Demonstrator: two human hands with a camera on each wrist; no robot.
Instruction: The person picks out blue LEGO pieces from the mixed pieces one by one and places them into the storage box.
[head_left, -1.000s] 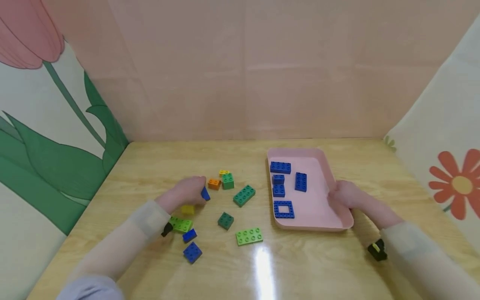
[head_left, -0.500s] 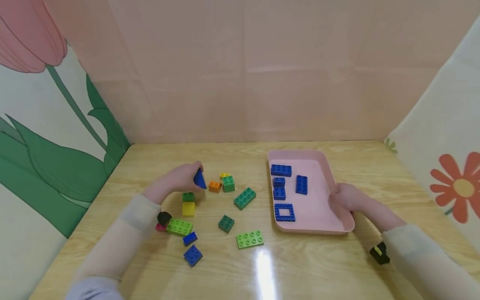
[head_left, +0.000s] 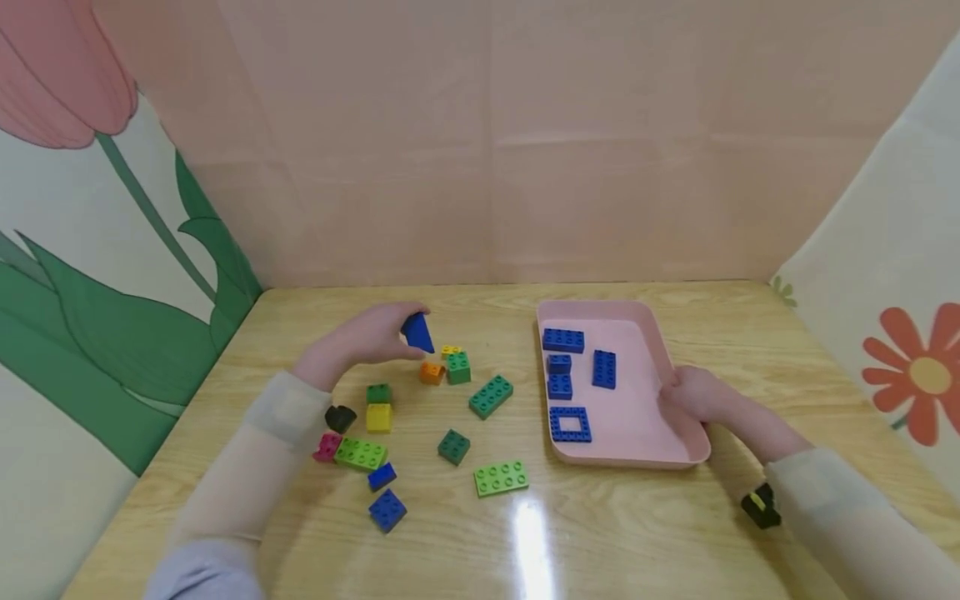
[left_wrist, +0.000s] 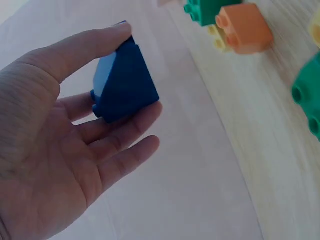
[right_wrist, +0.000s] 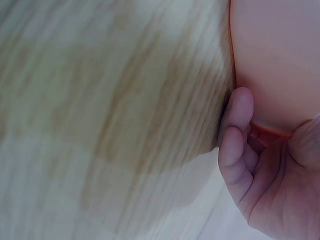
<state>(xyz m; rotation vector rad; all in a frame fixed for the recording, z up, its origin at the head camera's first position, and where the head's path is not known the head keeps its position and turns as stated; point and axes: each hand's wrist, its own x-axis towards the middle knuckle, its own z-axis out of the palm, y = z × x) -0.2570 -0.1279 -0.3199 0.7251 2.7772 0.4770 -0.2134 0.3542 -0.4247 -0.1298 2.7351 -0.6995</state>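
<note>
My left hand (head_left: 372, 335) pinches a blue sloped building brick (head_left: 417, 332) between thumb and fingers, raised over the back left of the table. In the left wrist view the blue brick (left_wrist: 127, 85) shows its slanted side and studs that face the palm. Just beyond that hand lie an orange brick (head_left: 431, 372), a green brick (head_left: 458, 367) and a small yellow brick (head_left: 451, 351). My right hand (head_left: 699, 393) grips the right rim of a pink tray (head_left: 637, 417), its fingers curled under the wall (right_wrist: 272, 65) in the right wrist view. Several blue bricks (head_left: 563, 339) lie along the tray's left side.
Loose bricks are scattered left of the tray: a teal brick (head_left: 491, 397), a dark green one (head_left: 453, 447), lime ones (head_left: 501, 479), a yellow one (head_left: 378, 418), a magenta one (head_left: 327, 447) and blue ones (head_left: 387, 510). A pink backdrop (head_left: 480, 150) stands behind the table.
My left hand has lifted the blue sloped brick off the table and moved up and away, then slightly right. The right hand stays on the tray's rim.
</note>
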